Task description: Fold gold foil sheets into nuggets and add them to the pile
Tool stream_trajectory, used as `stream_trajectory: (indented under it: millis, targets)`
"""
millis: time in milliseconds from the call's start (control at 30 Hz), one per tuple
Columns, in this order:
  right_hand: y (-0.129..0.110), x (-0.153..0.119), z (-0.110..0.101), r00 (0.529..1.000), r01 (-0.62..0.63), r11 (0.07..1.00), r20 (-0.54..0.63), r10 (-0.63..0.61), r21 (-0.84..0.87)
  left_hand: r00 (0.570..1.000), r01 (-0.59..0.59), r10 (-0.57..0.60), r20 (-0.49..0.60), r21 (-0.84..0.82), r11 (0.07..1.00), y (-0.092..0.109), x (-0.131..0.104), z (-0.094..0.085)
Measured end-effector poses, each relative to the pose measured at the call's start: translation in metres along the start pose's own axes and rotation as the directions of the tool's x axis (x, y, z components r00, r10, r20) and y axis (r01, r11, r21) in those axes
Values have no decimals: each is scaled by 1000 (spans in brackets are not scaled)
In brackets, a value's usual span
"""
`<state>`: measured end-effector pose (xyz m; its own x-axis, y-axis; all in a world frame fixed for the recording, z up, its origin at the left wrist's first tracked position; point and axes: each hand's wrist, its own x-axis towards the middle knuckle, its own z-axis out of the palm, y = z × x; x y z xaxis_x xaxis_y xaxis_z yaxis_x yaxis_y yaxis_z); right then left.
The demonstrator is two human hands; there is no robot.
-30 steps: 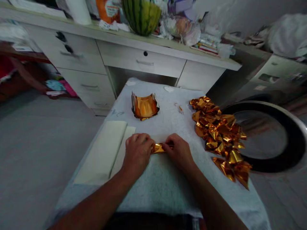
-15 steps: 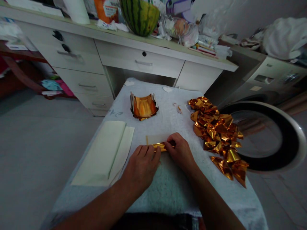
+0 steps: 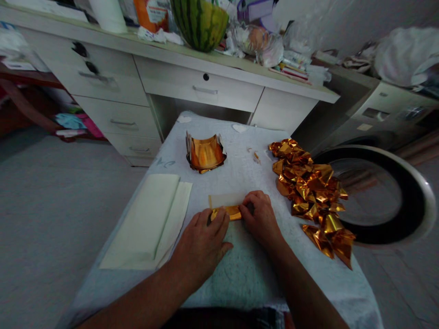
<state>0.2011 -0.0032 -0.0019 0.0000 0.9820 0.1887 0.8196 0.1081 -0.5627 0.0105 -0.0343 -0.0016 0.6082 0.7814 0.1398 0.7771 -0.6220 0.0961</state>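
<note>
A folded strip of shiny gold foil paper [image 3: 235, 213] lies flat before me, with a pale paper strip [image 3: 224, 199] along its far side. The fingers of my left hand [image 3: 202, 242] rest flat on the foil's left end, and the thumb sticks out apart from it. At the other end, my right hand [image 3: 261, 219] has thumb and fingers closed on the foil. Farther back stands a curved stack of gold foil sheets [image 3: 206, 154]. To my right lies a heap of folded gold foil pieces [image 3: 308, 183].
Pale paper sheets [image 3: 144, 224] lie left on the cloth-covered table [image 3: 240, 269]. Beyond it, a white drawer desk [image 3: 202, 82] carries a cut watermelon [image 3: 200, 23] and plastic bags. The open round door [image 3: 408, 196] of a washing machine stands close to the table's right side.
My left hand has shifted slightly down and left, its thumb now spread out. The foil strip looks flatter, with more of it showing. My right hand has moved slightly right.
</note>
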Motion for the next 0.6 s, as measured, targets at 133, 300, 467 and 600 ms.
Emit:
stream_trajectory:
  millis: [133,300,467,600]
  targets:
    - [2,1,2,1000,-1,1000,-19,1,12,1000,-6,7,17,-40,999,-3,-2,-1]
    - [-2,-2,-2,988,89,996,-128,-89,-1,999,-16,18,26,-59,998,-4,-2,-2]
    - [-15,-7,-4,926,377,922,-68,-373,81,1000,-10,11,15,-83,997,-4,-2,-1]
    - [-21,-7,2,951,261,963,154,-268,59,1000,-22,21,-9,-95,995,-5,-2,-1]
